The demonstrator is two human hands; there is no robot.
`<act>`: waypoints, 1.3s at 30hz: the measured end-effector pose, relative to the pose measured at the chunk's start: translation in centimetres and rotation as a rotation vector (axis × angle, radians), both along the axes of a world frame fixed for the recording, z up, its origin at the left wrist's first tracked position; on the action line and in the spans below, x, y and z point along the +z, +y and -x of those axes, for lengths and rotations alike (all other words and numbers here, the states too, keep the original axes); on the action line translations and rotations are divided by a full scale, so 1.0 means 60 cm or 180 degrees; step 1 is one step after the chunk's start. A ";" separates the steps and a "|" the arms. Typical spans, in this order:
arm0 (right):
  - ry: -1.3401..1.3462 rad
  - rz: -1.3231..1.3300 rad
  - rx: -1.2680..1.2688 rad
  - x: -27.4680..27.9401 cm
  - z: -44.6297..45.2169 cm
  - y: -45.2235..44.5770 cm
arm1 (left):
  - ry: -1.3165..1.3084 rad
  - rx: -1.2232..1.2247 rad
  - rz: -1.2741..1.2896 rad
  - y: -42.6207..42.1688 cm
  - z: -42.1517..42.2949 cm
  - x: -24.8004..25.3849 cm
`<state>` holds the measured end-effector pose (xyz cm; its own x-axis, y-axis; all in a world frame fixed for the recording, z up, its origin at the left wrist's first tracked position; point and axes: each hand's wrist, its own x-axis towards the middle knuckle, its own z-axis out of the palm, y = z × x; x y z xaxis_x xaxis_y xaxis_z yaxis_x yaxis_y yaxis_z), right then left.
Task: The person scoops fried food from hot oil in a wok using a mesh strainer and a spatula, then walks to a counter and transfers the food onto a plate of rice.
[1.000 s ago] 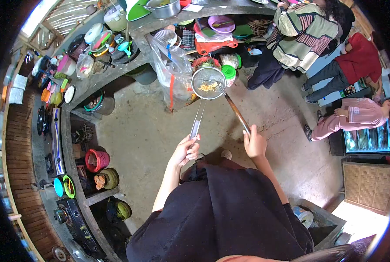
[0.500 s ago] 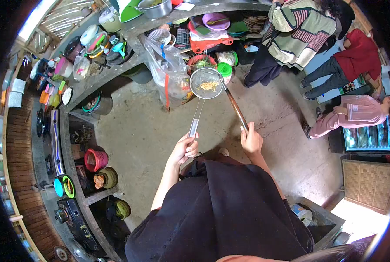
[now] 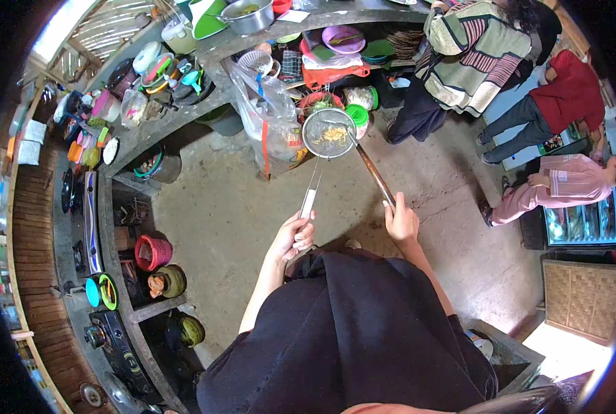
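Observation:
My left hand (image 3: pixel 293 237) is closed round the metal handle of a round wire-mesh strainer (image 3: pixel 314 131), held out in front of me above the floor. Pale yellow, shredded-looking food (image 3: pixel 334 135) lies in the mesh. In my right hand (image 3: pixel 402 222) is a long-handled utensil (image 3: pixel 375 172) with a brown, wooden-looking handle. Its far end meets the right side of the strainer, and I cannot make out the shape of its head there.
A large clear plastic bag (image 3: pixel 270 134) stands beyond the strainer, near a green-lidded tub (image 3: pixel 357 116). Concrete counters curve along the left and far sides. A gas stove (image 3: pixel 121 352) sits at lower left. Several people stand at right, one in a red top (image 3: pixel 566 93).
The view has shifted slightly. Both hands keep their grips, and the strainer and long-handled utensil stay together in nearly the same place.

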<state>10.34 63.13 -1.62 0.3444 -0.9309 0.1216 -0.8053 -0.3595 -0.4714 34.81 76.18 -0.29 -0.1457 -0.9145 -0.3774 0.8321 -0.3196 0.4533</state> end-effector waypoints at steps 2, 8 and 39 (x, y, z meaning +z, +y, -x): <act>0.0146 -0.0044 0.0016 -0.003 0.003 -0.003 | 0.0018 0.0001 0.0014 -0.001 0.006 -0.002; 0.0211 -0.0106 0.0067 -0.008 0.009 -0.006 | 0.0067 -0.0048 0.0022 0.001 0.021 -0.005; -0.0529 -0.0165 0.0021 0.050 0.051 -0.017 | 0.0384 0.0410 0.0057 -0.006 0.095 -0.041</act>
<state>7.26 62.12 1.40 0.3297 -0.9352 0.1291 -0.7125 -0.3362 -0.6158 29.10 75.79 -2.78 -0.0702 -0.9350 -0.3476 0.9143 -0.1996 0.3523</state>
